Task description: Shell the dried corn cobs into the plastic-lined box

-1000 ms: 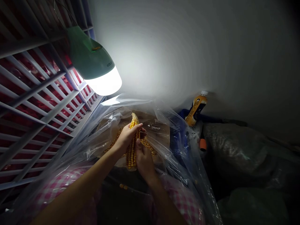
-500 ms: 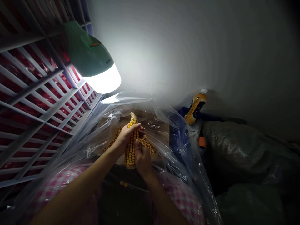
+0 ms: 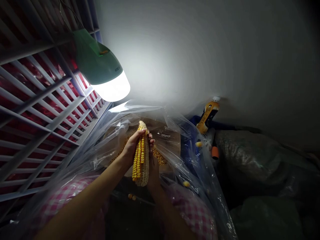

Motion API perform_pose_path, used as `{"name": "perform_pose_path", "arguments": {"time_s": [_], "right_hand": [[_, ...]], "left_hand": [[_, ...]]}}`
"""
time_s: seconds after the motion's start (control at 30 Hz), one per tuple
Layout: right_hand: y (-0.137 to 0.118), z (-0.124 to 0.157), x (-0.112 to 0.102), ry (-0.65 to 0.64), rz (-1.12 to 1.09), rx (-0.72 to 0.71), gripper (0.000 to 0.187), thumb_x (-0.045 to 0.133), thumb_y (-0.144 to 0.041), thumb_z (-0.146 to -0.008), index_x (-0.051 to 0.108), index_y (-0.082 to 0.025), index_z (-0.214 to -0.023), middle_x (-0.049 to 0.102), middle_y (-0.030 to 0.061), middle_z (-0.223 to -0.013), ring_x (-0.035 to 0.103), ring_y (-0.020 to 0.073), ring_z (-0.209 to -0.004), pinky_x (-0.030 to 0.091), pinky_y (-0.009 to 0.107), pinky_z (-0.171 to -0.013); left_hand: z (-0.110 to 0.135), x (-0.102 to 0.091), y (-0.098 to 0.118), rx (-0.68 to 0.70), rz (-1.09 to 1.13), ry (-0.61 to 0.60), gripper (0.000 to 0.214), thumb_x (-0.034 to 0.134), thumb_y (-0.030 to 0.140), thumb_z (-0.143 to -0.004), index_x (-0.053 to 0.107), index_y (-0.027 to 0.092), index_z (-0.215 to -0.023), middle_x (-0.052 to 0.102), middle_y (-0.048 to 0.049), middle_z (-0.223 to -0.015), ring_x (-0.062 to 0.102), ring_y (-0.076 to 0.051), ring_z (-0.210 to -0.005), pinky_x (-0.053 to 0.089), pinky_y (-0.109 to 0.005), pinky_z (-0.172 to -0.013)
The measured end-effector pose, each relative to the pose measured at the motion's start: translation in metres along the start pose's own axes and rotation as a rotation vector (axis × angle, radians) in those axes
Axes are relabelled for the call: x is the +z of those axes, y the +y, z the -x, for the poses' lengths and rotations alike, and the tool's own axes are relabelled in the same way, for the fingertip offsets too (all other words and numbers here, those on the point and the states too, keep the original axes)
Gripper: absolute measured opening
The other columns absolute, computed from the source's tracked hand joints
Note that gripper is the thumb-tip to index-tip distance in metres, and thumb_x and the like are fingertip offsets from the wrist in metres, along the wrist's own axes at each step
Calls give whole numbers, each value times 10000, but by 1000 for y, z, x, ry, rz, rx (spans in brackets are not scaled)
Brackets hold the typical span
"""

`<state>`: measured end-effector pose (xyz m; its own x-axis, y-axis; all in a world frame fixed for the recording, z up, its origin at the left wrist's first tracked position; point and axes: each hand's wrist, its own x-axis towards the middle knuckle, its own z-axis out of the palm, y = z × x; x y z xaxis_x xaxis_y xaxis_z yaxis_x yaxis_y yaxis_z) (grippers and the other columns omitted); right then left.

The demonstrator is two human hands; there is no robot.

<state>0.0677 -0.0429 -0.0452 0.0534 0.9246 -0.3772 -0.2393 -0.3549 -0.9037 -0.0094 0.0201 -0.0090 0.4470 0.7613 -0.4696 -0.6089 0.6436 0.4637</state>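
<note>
1x long yellow corn cob (image 3: 140, 155), R side stripped pale, held nr. loose golden kernels (image 3: 159, 157). L bare hand (image 3: 131, 146): fingers wrapped rnd. upper cob. R bare hand (image 3: 153, 170): at cob's lower R side, partly hidden; can't tell fingers' state.

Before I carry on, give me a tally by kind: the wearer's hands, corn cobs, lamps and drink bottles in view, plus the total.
Hands: 2, the left hand and the right hand
Corn cobs: 1, a partly stripped corn cob
Lamps: 1, a lit lamp
Drink bottles: 1, a yellow drink bottle
Total: 5
</note>
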Motion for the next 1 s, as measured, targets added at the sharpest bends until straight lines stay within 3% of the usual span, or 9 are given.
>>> {"name": "perform_pose_path", "arguments": {"time_s": [0.1,0.2,0.4,0.53,0.8,1.0], "right_hand": [[2,-14,-4,23,65,89,565,383,-692,-768,639,-188,-761,548,9,-557,516,179,-568,358,285,-531],[5,-23,-10,41,37,174,583,407,-675,-768,667,-164,-877,613,14,-592,569,187,-626,401,282,-596],[-11,-12,-11,92,13,137,452,497,-546,-779,685,-162,-923,695,38,-765,613,191,-735,432,284,-731],[-18,-9,-13,75,1,108,417,474,-502,-804,688,-159,-909,701,55,-806,621,197,-756,443,294,-734],[-19,-14,-20,15,106,-95,371,428,-436,-849,671,-155,-843,687,61,-857,613,174,-796,446,276,-761],[-58,4,-28,87,72,-307,274,455,-389,-853,625,-173,-850,665,36,-818,615,152,-786,466,271,-761]], "left_hand": [[-5,0,7,123,5,131,173,567,309,-758,593,144,-711,647,-38,-616,653,-164,-606,547,-257,-579],[-8,1,11,192,18,227,147,560,256,-773,601,132,-706,671,-43,-657,665,-156,-628,552,-253,-632],[-5,7,12,203,41,276,135,548,222,-785,601,131,-702,681,-49,-665,671,-152,-631,553,-251,-653],[-4,8,11,123,24,291,179,539,257,-793,615,118,-710,676,-69,-644,668,-170,-607,562,-273,-607],[-10,5,11,143,33,310,173,529,238,-805,616,110,-725,670,-69,-654,664,-160,-590,565,-262,-580],[-11,-4,10,75,170,324,173,490,270,-831,575,132,-770,654,-60,-686,672,-190,-660,576,-325,-612]]}}
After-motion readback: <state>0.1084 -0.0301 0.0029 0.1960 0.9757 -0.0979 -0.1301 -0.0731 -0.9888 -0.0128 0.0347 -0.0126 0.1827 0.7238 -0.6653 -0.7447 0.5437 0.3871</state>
